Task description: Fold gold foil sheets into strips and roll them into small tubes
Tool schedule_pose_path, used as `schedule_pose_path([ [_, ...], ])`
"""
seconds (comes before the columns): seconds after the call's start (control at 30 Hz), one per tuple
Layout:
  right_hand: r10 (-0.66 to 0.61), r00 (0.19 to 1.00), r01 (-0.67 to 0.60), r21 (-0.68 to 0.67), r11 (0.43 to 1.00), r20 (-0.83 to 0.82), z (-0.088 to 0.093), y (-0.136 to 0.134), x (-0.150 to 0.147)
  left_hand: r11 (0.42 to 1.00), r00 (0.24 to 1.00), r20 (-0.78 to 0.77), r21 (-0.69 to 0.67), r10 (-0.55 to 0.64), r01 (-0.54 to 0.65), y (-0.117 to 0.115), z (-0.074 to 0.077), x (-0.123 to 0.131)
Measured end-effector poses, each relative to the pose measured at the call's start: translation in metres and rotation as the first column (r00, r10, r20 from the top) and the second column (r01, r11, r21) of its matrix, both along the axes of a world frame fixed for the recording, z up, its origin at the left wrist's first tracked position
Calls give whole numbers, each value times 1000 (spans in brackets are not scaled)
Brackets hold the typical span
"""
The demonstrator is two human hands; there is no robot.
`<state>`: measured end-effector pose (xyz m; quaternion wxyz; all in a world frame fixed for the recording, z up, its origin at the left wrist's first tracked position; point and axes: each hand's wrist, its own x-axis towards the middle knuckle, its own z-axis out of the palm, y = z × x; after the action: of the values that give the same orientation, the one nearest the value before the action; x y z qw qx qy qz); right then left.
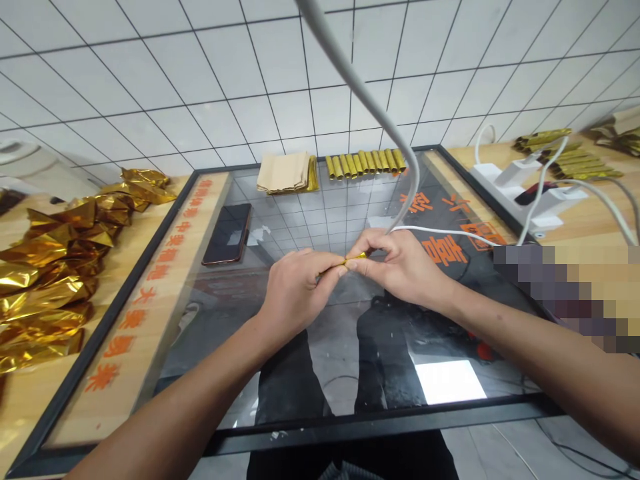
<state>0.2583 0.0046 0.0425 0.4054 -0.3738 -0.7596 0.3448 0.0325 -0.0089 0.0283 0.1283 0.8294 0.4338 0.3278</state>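
Over the middle of the glass panel, my left hand [300, 283] and my right hand [395, 263] meet fingertip to fingertip. Both pinch a small piece of gold foil paper [357, 257], mostly hidden by my fingers. Beyond my hands, a row of gold foil rolls [365, 164] lies near the panel's far edge. Left of that row sits a stack of tan paper sheets [284, 171], with gold showing at its right side. A dark phone [227, 233] lies on the glass to the left of my hands.
Folded gold foil pieces [55, 260] are heaped at left. White power strips [525, 190] with cables stand at right, and more gold rolls [565, 157] lie behind them. A thick pale cable [370, 93] hangs down in front of the tiled wall [225, 73]. A black frame [360, 427] edges the glass.
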Motion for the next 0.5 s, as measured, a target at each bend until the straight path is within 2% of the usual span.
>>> schedule_pose_path([
  [0.13, -36, 997, 25, -157, 987, -68, 1, 0, -5, 1000, 987, 162, -11, -3, 5, -2, 0, 0],
  [0.27, -27, 984, -28, -302, 953, -176, 3, 1, -5, 996, 960, 281, -85, 12, 12, -5, 0, 3],
  [0.5, -66, 984, 6, -346, 938, -163, 2, 2, -1, 957, 925, 367, -290, 92, 20, -7, -4, 10],
])
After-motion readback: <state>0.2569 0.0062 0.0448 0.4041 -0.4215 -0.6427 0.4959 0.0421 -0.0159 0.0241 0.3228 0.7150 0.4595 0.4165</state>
